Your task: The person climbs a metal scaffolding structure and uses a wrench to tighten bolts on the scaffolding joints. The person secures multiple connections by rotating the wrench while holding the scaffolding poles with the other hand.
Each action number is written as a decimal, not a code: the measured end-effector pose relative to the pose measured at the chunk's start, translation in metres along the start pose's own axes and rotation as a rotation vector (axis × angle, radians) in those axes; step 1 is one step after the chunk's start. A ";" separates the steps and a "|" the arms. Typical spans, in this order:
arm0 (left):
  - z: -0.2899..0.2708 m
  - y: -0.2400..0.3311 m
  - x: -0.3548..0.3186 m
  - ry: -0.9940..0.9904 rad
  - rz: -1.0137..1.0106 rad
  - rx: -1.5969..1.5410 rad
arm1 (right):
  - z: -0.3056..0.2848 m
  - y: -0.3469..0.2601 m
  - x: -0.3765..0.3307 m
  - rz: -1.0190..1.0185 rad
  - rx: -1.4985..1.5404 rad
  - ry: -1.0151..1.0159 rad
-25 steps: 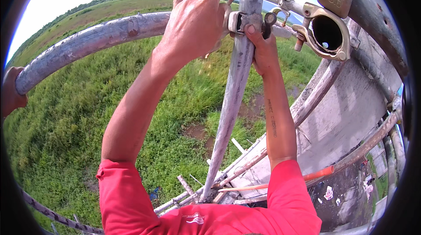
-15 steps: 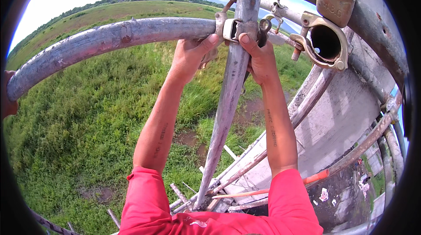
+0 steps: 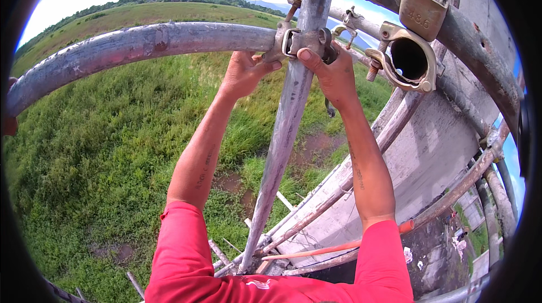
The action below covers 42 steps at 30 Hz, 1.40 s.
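Right hand (image 3: 334, 77) closed on grey metal scaffold coupler (image 3: 307, 39), thumb in front. Left hand (image 3: 243, 77) under right end of grey horizontal pipe (image 3: 209, 37); grip hidden, cannot tell. Judgement: keep coupler square on grey upright pipe (image 3: 285, 116), thumbs clear of gaps. Coupler scuffed; rust-brown bolt (image 3: 293, 10) projects above.

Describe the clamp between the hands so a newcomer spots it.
Find the long grey pole at centre. High on it, between left hand and right hand, sits the grey clamp. Unlike the brass-toned clamp at right, around a dark opening, it wraps the pole.
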<state>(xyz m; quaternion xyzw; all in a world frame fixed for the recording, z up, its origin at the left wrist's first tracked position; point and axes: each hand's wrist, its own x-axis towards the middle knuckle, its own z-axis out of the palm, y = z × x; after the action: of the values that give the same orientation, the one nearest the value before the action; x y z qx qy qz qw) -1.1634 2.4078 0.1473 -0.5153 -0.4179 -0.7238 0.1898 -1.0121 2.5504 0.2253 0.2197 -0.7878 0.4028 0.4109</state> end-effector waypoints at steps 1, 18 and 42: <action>-0.005 -0.001 -0.002 -0.030 -0.013 0.089 | -0.002 0.002 0.002 0.057 0.003 -0.020; 0.021 -0.011 0.028 -0.090 0.007 -1.334 | 0.007 0.027 0.011 0.116 0.392 -0.060; -0.009 -0.001 0.093 -0.431 -0.296 -0.929 | 0.009 0.022 0.002 0.153 0.382 -0.004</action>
<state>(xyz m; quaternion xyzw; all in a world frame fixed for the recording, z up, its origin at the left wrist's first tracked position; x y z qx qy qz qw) -1.2064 2.4159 0.2296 -0.6175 -0.1510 -0.7294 -0.2526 -1.0330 2.5559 0.2138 0.2339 -0.7122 0.5746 0.3285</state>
